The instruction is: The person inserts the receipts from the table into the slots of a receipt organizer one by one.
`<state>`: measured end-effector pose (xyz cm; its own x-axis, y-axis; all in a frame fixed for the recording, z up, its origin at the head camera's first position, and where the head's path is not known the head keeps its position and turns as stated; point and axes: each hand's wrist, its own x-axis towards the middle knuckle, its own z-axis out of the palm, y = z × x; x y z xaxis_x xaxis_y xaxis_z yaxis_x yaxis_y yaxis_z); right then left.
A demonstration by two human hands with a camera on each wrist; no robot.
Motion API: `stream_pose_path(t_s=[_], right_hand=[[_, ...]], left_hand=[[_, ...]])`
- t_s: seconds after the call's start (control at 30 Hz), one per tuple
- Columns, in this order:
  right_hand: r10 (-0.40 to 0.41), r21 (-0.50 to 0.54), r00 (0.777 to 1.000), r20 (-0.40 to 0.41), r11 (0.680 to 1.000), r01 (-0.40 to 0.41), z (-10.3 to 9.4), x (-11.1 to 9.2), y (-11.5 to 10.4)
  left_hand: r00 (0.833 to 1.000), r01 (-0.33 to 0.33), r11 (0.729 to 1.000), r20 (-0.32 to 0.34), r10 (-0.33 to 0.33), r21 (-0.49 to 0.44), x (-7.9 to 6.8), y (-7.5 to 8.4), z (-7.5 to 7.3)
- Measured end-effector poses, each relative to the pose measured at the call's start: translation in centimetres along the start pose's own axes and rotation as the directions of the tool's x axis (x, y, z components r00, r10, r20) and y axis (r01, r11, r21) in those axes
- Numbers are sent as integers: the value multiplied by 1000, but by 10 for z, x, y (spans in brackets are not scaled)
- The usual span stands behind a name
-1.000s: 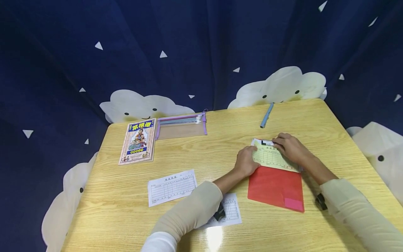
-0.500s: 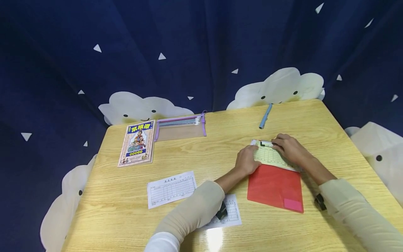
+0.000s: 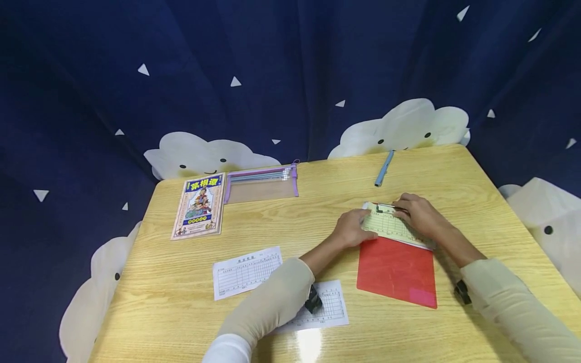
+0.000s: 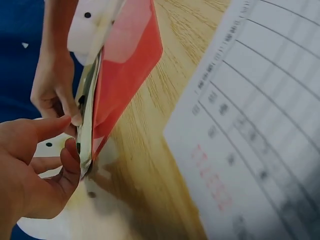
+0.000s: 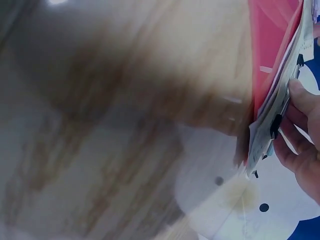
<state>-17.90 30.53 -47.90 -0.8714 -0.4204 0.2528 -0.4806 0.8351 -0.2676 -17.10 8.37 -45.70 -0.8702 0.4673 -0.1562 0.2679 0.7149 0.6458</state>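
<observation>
“菜根谭” (yellow) on booklet (image 3: 198,206)

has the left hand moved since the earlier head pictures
Yes, slightly: judged against the blue pen, the left hand has shifted toward the left of the head view.

Red folder (image 3: 396,272): smooth translucent plastic, light sheen; clip (image 3: 386,207): looks like shiny metal; pale yellow form (image 3: 386,224): thin matt paper. Tabletop (image 3: 290,227): wood-grained, smooth, glossy enough to return a white glare patch. Curtain (image 3: 272,60): matt cloth, softly folded; pouch (image 3: 263,190): clear plastic; loose slip (image 3: 247,272): matt white paper.
</observation>
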Motion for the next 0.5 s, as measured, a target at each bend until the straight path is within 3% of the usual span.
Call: stream_pose_path(t_s=[0.2, 0.4, 0.5], right_hand=[[16, 12, 1000, 11, 1000, -16, -2, 6, -2], [56, 18, 997, 56, 998, -57, -4, 5, -4], [85, 23, 994, 70, 996, -87, -6, 4, -4]], left_hand=[[999, -33, 997, -13, 32, -72, -21, -22, -23], [998, -19, 975, 49, 31, -221, -62, -65, -59], [999, -24, 973, 15, 28, -230, -84, -87, -77]])
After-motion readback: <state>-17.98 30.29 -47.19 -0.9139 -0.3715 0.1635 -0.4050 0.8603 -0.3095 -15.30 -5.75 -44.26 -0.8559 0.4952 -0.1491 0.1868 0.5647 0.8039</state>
